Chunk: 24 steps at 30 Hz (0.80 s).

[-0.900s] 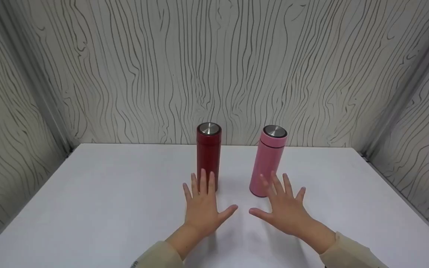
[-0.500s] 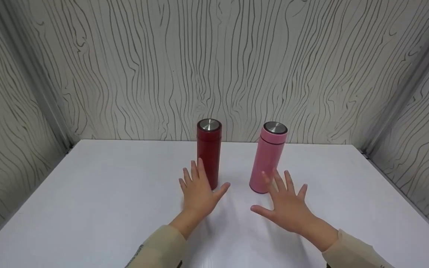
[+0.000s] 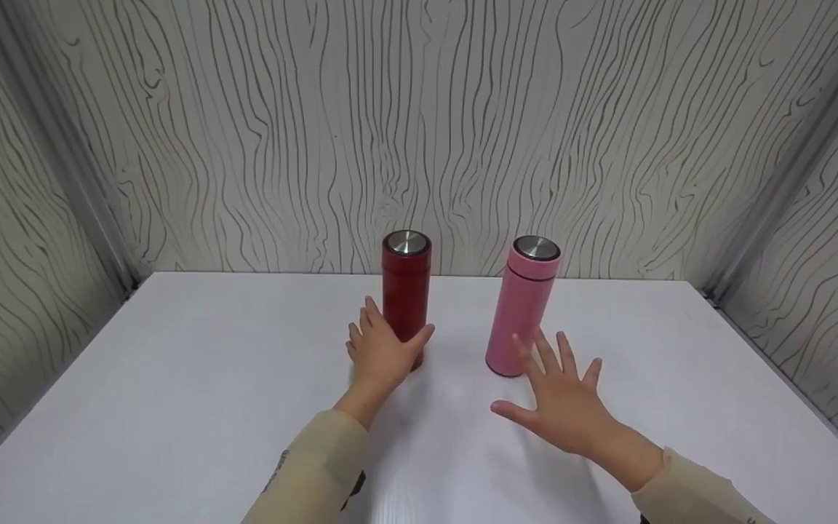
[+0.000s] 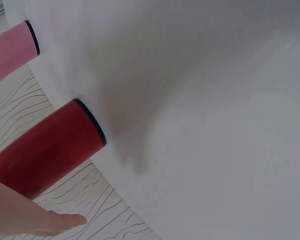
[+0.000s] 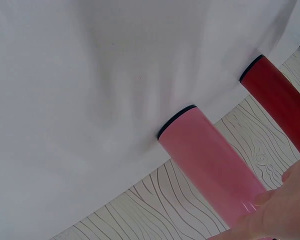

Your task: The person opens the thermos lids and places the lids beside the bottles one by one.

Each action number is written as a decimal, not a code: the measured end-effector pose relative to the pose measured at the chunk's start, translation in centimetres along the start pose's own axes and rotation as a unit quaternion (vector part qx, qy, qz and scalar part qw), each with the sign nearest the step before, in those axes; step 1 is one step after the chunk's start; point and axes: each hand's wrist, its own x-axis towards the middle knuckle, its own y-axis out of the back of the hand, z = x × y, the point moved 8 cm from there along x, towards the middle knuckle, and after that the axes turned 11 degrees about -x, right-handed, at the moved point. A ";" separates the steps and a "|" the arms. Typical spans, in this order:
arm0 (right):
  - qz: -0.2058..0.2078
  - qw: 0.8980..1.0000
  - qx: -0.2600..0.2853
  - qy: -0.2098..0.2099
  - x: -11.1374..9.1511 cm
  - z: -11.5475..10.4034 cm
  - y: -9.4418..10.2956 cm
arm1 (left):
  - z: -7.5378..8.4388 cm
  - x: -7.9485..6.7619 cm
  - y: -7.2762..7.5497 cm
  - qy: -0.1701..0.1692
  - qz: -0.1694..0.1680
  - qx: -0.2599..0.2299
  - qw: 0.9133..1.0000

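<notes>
On the white table (image 3: 172, 407) stand 2 upright flasks, side by side but apart, both near the far edge in front of the wall (image 3: 419, 124) with its wavy wood-grain lines. The dark red flask (image 3: 406, 291) is on the left and the pink flask (image 3: 521, 306) on the right; each has a steel-topped lid.

The left hand (image 3: 382, 348) is at the lower part of the dark red flask, fingers on its left side and thumb reaching round its right side, cupping the body. Whether the fingers press firmly or only touch cannot be told; the left wrist view shows just a fingertip beside the red body.

The right hand (image 3: 561, 397) is spread flat, fingers straight and apart, thumb pointing left, grasping nothing. Its fingertips reach the base of the pink flask, and in the right wrist view they lie against its side. Beige sleeves (image 3: 313, 473) cover both forearms.
</notes>
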 end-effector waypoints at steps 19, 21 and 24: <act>-0.001 1.000 -0.002 -0.003 -0.1 0.2 0.0 | -0.4 2.5 -0.9 0.023 0.004 -0.040 0.999; -0.008 1.000 0.000 -0.005 0.0 0.2 -0.1 | -0.4 2.5 -1.0 0.032 0.003 -0.043 0.999; -0.018 1.000 0.000 -0.007 0.0 0.3 -0.2 | -0.4 2.4 -1.2 0.042 0.002 -0.051 0.998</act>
